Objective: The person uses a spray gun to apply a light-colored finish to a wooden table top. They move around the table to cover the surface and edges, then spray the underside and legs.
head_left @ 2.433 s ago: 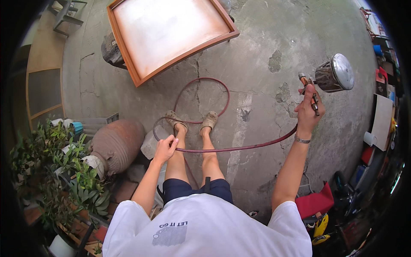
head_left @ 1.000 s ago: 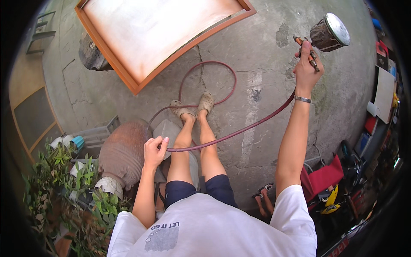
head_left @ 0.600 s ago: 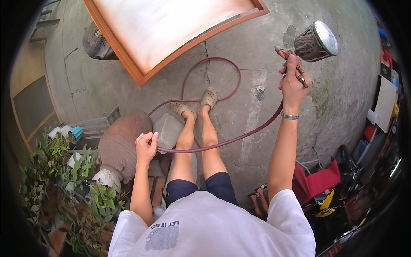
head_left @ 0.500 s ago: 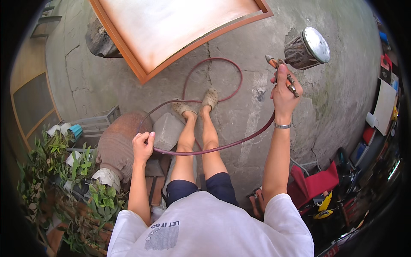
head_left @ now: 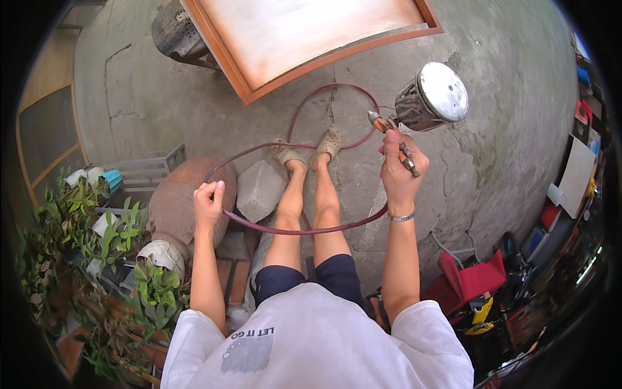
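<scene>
My right hand, with a metal watch on its wrist, is closed round the handle of a spray gun. The gun's nozzle points up and to the left, and its round metal paint cup sits to the right with a shiny lid. In my left hand is a dark red air hose, gripped in a fist. The hose sags between my hands across my shins, then loops over the floor by my feet. Beyond my feet stands an orange-brown wooden frame around a whitish panel with brownish edges.
A large clay jar, a pale stone block and a grey crate stand at my left, near potted plants. A perforated metal drum is behind the frame. A red seat and clutter line the right over cracked concrete.
My right hand has brought the spray gun leftward and a little nearer to me. My left hand still grips the hose, slightly higher in view. The view has shifted, so the frame appears further right.
</scene>
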A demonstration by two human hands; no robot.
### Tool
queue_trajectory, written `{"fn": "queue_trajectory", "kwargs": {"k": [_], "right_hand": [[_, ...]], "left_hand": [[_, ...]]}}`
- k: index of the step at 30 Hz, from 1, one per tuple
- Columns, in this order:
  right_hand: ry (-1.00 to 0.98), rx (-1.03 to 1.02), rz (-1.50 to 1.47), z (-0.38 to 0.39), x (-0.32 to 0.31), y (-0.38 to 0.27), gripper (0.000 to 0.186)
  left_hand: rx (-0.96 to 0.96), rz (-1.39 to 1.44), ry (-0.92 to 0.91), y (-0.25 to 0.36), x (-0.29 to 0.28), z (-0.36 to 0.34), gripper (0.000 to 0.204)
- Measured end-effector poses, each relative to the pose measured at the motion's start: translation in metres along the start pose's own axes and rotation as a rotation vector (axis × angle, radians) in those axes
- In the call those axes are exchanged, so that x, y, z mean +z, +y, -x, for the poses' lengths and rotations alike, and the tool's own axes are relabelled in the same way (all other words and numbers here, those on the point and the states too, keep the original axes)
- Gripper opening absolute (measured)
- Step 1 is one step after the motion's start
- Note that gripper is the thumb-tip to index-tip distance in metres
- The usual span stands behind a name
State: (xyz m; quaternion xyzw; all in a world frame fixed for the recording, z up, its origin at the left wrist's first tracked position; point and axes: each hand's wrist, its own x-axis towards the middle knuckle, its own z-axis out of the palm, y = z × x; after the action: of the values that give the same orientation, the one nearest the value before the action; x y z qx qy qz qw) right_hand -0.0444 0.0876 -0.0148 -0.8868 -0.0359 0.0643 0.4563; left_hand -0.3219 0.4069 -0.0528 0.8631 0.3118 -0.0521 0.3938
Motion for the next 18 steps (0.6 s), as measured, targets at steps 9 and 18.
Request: {"fn": "queue_trajectory", "kwargs": {"k": [9, 18], "right_hand": [[-0.128, 0.011, -0.045, 0.049, 0.048, -0.044, 0.024], [-0.278, -0.062, -0.211, 0.094, 0.08, -0.085, 0.027]], "left_hand": [[-0.025, 0.076, 0.072, -0.029, -0.02, 0.01, 0.039], [-0.006, 0.113, 0.094, -0.04, -0.029, 0.016, 0.045]]}}
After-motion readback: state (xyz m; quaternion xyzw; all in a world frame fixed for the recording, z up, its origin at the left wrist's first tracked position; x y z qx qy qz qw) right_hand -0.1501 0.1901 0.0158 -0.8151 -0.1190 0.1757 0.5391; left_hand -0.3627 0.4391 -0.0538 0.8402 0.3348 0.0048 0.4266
